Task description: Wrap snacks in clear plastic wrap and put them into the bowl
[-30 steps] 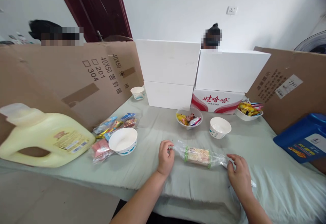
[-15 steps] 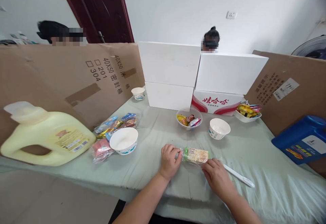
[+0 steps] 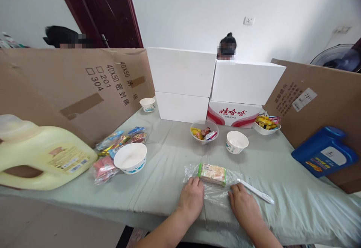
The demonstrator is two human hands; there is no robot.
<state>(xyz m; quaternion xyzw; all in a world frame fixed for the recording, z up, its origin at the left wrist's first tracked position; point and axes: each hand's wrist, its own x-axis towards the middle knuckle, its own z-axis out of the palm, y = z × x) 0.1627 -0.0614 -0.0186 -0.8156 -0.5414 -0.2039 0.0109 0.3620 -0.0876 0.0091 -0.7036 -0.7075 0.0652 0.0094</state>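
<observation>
A snack pack (image 3: pixel 213 173) with a pale, grainy front and green ends lies on a spread sheet of clear plastic film (image 3: pixel 216 195). My left hand (image 3: pixel 192 195) pinches the film's near left side, its fingertips close below the pack's green end. At the film's right side, my right hand (image 3: pixel 243 203) has its fingers bent together on the edge; the thumb is partly hidden. Just beyond that hand a white plastic stick-like tool (image 3: pixel 256 191) rests on the cloth, one end by the film.
Beyond the film stand a clear bowl (image 3: pixel 204 132) of wrapped sweets and a white paper bowl (image 3: pixel 237 142). Left are another paper bowl (image 3: pixel 130 158), bagged snacks (image 3: pixel 105 168) and a yellow jug (image 3: pixel 47 158). A blue bottle (image 3: pixel 324 152) leans right. White boxes (image 3: pixel 182 71) and cardboard (image 3: pixel 70 79) border the table.
The film now lies more spread out around the snack pack. Both my hands have come down toward the near edge, off the pack's ends. The view has shifted slightly right.
</observation>
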